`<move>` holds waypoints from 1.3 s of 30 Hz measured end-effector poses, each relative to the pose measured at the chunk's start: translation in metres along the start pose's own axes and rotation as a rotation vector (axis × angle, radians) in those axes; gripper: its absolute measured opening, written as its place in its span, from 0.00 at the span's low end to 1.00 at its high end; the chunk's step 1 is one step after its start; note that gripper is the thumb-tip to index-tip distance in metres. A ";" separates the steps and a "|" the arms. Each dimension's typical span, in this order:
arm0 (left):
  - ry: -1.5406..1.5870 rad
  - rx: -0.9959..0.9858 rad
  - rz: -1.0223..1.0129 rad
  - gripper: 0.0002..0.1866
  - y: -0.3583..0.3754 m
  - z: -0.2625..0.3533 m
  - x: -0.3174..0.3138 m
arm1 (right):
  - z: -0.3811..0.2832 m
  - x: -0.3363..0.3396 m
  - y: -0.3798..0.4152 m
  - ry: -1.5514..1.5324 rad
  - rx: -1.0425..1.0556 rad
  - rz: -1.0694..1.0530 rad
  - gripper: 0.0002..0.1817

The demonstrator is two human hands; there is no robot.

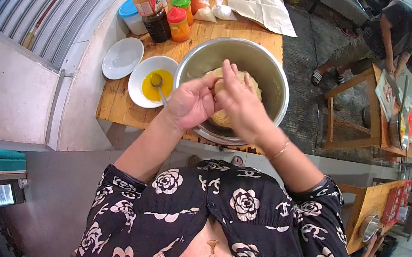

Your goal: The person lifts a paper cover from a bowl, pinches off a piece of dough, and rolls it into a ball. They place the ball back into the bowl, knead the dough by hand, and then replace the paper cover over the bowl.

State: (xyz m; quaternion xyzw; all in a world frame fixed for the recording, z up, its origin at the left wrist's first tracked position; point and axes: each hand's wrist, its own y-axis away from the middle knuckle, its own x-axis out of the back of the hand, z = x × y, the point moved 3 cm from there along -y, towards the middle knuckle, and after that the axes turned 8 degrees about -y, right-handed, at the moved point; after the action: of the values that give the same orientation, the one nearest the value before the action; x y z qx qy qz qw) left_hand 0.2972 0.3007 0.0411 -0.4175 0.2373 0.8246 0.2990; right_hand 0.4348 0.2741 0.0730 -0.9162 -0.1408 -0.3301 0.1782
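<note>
Over a large steel mixing bowl (272,88), my left hand (191,99) and my right hand (244,107) come together. My left palm is turned up with its fingers curled. Across it lies my right hand, its fingers straight and slightly blurred. Between the palms a small piece of dough (218,85) partly shows; the rest is hidden by my fingers. Below them a yellowish mass of dough (222,119) sits in the bowl. Left of the bowl stands a white bowl (135,90) of yellow liquid (150,89), with a metal spoon (157,81) resting in it.
A white plate (122,58) lies farther left on the wooden table (116,101). Behind stand a bottle of dark liquid (151,9), several squeeze bottles (178,23) and small plastic bags (223,10). Brown paper (259,3) covers the far corner. Other people work at tables on the right.
</note>
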 end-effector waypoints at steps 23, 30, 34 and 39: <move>-0.597 -0.217 0.165 0.18 0.007 -0.001 -0.038 | 0.020 0.033 0.021 -1.123 -0.222 0.070 0.24; -0.689 -0.244 0.139 0.16 0.013 -0.003 -0.047 | 0.018 0.042 0.026 -1.100 -0.283 0.088 0.14; -0.876 -0.307 0.132 0.15 0.014 -0.006 -0.050 | 0.018 0.041 0.029 -0.777 -0.228 0.148 0.07; -1.002 -0.335 0.201 0.12 0.019 -0.009 -0.053 | -0.010 0.051 0.030 -0.511 -0.115 0.199 0.07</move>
State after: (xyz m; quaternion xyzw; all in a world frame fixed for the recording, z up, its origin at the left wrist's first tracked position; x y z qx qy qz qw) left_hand 0.3141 0.2662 0.0827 0.0099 -0.0303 0.9739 0.2245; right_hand 0.4778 0.2502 0.1066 -0.9877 -0.0717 -0.0767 0.1161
